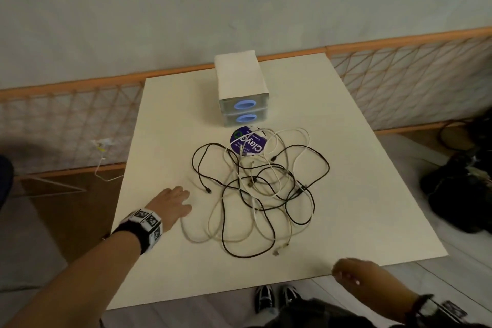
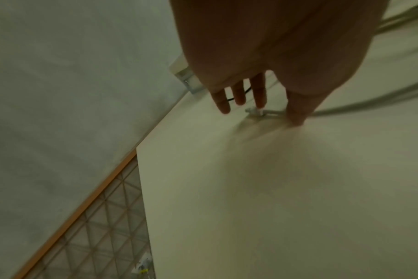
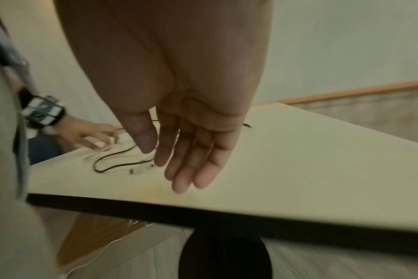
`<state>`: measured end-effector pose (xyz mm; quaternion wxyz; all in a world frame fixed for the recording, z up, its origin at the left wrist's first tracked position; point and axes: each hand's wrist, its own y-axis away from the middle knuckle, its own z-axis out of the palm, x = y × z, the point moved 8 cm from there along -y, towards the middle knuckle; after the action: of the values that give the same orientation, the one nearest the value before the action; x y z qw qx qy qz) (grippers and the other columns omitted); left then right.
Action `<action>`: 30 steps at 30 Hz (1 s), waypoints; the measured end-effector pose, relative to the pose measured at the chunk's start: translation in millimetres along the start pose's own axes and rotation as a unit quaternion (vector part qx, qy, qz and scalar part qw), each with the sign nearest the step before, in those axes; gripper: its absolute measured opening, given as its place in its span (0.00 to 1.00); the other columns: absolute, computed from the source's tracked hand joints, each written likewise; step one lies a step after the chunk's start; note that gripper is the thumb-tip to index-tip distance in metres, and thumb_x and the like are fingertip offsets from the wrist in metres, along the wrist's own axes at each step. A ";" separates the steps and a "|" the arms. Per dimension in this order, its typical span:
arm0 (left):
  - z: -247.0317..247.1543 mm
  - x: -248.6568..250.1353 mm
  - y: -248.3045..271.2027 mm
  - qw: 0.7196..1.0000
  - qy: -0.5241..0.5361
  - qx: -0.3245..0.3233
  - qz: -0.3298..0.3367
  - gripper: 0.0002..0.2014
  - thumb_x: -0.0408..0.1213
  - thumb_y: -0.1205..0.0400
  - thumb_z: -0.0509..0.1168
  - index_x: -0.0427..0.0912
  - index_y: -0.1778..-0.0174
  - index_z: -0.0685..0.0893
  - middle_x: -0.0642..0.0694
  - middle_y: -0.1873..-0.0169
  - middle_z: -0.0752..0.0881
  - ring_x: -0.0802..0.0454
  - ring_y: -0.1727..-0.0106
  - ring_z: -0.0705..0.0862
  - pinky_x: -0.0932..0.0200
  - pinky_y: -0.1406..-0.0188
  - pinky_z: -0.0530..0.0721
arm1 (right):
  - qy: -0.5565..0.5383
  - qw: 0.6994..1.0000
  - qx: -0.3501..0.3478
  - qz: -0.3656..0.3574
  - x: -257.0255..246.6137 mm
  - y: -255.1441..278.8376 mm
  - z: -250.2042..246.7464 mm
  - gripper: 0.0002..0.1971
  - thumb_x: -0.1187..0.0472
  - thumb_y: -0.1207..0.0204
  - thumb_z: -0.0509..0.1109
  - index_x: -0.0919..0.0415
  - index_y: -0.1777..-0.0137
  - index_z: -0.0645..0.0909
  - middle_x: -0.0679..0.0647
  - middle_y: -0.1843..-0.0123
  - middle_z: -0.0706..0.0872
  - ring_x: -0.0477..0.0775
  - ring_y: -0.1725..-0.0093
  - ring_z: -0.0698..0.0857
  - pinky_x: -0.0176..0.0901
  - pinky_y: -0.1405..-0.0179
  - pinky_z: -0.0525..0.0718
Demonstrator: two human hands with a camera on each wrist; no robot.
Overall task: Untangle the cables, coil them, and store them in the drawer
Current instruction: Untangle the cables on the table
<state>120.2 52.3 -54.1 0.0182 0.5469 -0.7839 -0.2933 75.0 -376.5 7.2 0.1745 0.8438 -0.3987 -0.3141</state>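
Our right hand (image 1: 354,273) hangs by the table (image 1: 359,194) edge, fingers straight, together. Our left hand (image 1: 173,204) spreads its fingers over a white plug (image 2: 255,111). Tangled cables (image 1: 259,186) lie before the drawers (image 1: 243,114). Pulling hard could tighten knots.

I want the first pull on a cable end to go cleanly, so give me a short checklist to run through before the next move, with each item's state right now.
1. Left hand at a white cable end: ok, fingers straight and down beside the plug, not yet pinching it.
2. Right hand free to help: ok, open and holding nothing, at the table's near edge.
3. Cables separated: not ok, black and white ones cross in one tangle.
4. Drawers open to receive coils: not ok, both fronts look closed.
5. Tangle free of other items: not ok, loops lie over the purple round disc.
6. Knots in the tangle: cannot tell.
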 end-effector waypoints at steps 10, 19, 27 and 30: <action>11.1 34.4 26.8 0.995 0.036 0.023 0.092 0.18 0.31 0.46 0.70 0.50 0.60 0.84 0.53 0.62 0.86 0.52 0.52 0.73 0.58 0.52 0.71 | 0.205 0.968 0.041 -0.135 -65.4 -131.8 5.4 0.18 0.62 0.33 0.71 0.56 0.42 0.75 0.56 0.49 0.83 0.60 0.56 0.85 0.48 0.64 0.84; -3.8 42.3 44.2 0.962 0.264 0.062 -0.023 0.12 0.29 0.20 0.57 0.52 0.57 0.63 0.55 0.67 0.73 0.52 0.68 0.76 0.54 0.64 0.82 | 0.141 0.983 0.061 -0.101 -68.2 -144.2 -2.0 0.17 0.59 0.21 0.60 0.58 0.32 0.71 0.59 0.36 0.77 0.64 0.42 0.80 0.52 0.51 0.78; -139.0 69.9 42.1 0.885 0.451 0.113 -0.020 0.12 0.53 0.18 0.59 0.49 0.56 0.80 0.52 0.69 0.82 0.58 0.67 0.79 0.62 0.62 0.76 | -0.075 0.948 0.227 -0.209 -161.7 -152.0 -53.1 0.21 0.43 0.20 0.58 0.55 0.35 0.75 0.52 0.37 0.83 0.52 0.38 0.77 0.48 0.35 0.71; -173.4 40.7 42.9 0.823 0.549 0.141 -0.036 0.16 0.46 0.17 0.63 0.46 0.71 0.78 0.54 0.82 0.74 0.62 0.78 0.70 0.63 0.75 0.66 | -0.117 0.955 0.224 -0.157 -158.0 -166.3 -60.3 0.22 0.47 0.21 0.50 0.58 0.49 0.82 0.58 0.55 0.87 0.59 0.52 0.82 0.51 0.43 0.77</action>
<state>128.1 -49.4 98.0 0.3577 0.6417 -0.6572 0.1684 132.4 -146.9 23.0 -0.1182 0.8705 -0.3393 -0.3364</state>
